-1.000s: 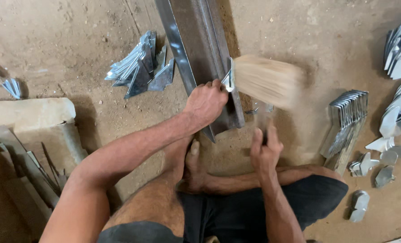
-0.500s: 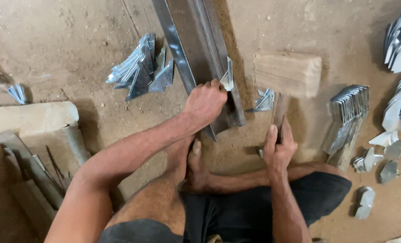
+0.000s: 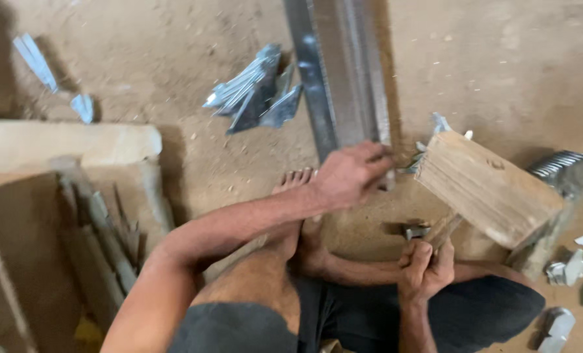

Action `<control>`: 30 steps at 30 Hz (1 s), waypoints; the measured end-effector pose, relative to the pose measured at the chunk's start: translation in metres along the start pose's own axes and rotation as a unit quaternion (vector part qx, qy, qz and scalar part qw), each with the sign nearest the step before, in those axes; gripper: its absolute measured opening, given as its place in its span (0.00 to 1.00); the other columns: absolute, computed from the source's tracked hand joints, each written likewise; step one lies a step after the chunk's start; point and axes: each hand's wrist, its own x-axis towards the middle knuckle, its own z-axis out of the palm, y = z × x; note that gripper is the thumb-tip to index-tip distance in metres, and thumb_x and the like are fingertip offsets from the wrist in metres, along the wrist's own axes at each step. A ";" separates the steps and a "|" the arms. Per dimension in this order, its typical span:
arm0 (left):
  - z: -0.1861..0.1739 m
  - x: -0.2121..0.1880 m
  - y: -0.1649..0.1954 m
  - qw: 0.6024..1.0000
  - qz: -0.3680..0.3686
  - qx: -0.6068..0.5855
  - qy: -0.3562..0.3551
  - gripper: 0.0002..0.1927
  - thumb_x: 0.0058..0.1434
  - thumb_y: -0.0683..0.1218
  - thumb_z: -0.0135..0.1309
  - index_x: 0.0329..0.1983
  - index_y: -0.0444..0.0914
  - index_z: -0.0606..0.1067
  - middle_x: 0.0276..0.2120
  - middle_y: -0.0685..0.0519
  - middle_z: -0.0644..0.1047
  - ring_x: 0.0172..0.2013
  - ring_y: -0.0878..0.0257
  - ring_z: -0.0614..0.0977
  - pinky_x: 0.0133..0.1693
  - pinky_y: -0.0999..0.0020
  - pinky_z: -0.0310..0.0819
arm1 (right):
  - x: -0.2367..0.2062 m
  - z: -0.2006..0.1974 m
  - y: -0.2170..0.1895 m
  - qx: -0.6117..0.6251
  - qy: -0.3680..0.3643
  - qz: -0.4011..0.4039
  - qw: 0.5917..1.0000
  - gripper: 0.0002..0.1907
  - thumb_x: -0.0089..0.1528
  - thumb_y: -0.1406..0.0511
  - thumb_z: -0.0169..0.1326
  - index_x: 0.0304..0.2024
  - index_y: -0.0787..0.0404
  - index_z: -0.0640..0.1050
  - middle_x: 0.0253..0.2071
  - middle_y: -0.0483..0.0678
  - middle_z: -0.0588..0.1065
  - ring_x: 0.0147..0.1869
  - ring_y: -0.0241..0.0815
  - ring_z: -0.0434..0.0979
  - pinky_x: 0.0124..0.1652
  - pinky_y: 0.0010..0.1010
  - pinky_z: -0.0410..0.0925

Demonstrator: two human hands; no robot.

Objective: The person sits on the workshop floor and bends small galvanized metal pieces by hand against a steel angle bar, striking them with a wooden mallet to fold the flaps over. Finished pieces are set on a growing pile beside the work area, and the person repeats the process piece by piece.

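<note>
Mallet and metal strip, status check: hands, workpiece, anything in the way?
Right hand gripping wooden mallet by its handle, head raised. Left hand pressing down on the long metal strip. Foot beside it; cut metal pieces lie apart.

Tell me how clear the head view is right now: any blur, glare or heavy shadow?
Head view: whole frame slightly motion-smeared; wooden mallet in the right hand readable, left hand soft-edged; bright sheen along the metal channel; soft shadows, darkest top-left.
</note>
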 end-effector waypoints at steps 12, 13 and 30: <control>-0.076 -0.088 -0.116 0.895 -0.336 0.264 0.129 0.31 0.51 0.40 0.65 0.57 0.32 0.67 0.49 0.36 0.69 0.50 0.38 0.72 0.49 0.45 0.67 | 0.015 0.058 0.019 -0.205 -0.107 -0.053 0.971 0.17 0.68 0.63 0.58 0.53 0.70 0.76 0.31 0.55 0.76 0.32 0.40 0.75 0.34 0.36 0.70; -0.072 -0.090 -0.118 0.895 -0.329 0.268 0.136 0.31 0.52 0.39 0.65 0.59 0.32 0.66 0.50 0.35 0.68 0.50 0.37 0.71 0.49 0.45 0.67 | 0.015 0.059 0.018 -0.197 -0.108 -0.033 0.974 0.16 0.68 0.63 0.58 0.52 0.69 0.76 0.29 0.53 0.75 0.30 0.40 0.73 0.32 0.35 0.70; -0.061 -0.027 -0.060 0.910 -0.312 -0.263 -0.074 0.21 0.58 0.39 0.62 0.54 0.37 0.71 0.33 0.46 0.85 0.34 0.66 0.86 0.35 0.65 0.78 | 0.027 0.020 -0.004 -0.239 -0.097 -0.104 0.961 0.14 0.69 0.61 0.56 0.38 0.65 0.70 0.25 0.47 0.72 0.27 0.36 0.71 0.29 0.32 0.66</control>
